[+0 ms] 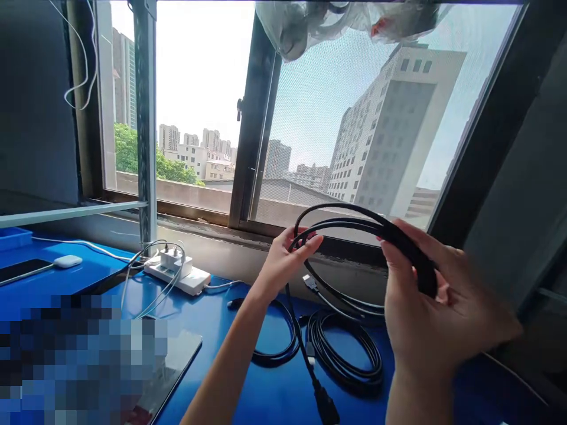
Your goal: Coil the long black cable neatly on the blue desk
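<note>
A looped black cable (349,223) is held up above the blue table, stretched between both of my hands. My left hand (292,248) pinches it at the left side of the loops. At the right, my right hand (436,295) is wrapped round a thick bundle of the same loops. One length drops from near my left hand to a black plug (325,404) at the table's front. Below the loops lie a coiled black cable (345,354) and a smaller black coil (277,354). A cable with a silver USB-type plug (310,283) shows behind them.
A white power strip (177,274) with an adapter and thin cables sits at the left. A dark flat tablet-like panel (181,360) lies at the lower left, partly behind a blurred patch. A metal post (147,118) stands before the window. Clear plastic bags (305,29) hang overhead.
</note>
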The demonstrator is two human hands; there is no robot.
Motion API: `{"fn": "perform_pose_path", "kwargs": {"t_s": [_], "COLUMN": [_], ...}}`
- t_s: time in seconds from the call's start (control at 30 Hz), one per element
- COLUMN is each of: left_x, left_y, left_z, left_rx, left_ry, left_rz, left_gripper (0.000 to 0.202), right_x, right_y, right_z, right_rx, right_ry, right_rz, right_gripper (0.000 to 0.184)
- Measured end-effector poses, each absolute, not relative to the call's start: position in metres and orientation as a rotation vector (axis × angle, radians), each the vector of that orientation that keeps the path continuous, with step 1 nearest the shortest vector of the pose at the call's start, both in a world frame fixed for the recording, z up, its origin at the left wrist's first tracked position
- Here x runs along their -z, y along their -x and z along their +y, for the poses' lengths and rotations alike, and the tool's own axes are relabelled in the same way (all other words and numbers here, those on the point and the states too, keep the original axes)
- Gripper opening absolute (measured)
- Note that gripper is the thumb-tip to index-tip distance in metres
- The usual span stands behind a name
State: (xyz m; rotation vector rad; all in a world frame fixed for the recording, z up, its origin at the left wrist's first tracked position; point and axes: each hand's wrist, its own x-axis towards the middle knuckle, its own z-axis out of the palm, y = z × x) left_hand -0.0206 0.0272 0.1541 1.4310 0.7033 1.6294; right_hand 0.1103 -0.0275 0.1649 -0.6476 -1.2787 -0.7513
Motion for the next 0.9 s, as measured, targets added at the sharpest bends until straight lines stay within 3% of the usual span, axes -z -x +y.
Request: {"fn": "perform_pose_path", "kwargs": {"t_s": [0.13, 0.3, 0.43, 0.67, 0.9], "left_x": [-0.153, -0.156, -0.163, -0.170, -0.158], "left_y": [0.017, 0.039, 0.055, 0.040, 0.036], "left_z": [0.029, 0.024, 0.005, -0.020, 0.006], "left_rx": [-1.821, -1.809, -2.036, -2.361, -2.077], "left_ry": [-1.303, -1.324, -1.443, -1.588, -1.453], "left_rz": [0.714, 0.783, 1.004, 1.097, 0.840], "left_gripper": [0.032, 0.048, 0.041, 0.038, 0.033], "right_x": [-0.159, -0.160, -0.160, -0.158, -0.165], "right_y": [-0.099, -0.104, -0.108, -0.094, -0.095], "right_z": [-0.014, -0.008, -0.006, -0.011, -0.040], "right_rx": [0.453, 0.265, 0.267, -0.084, -0.345], "right_ry": [0.637, 0.846, 1.019, 0.777, 0.772], "right_rz": [-1.132, -1.281, -1.508, -1.570, -1.478], "right_gripper": [0.017, 0.042, 0.054, 0.025, 0.035]}}
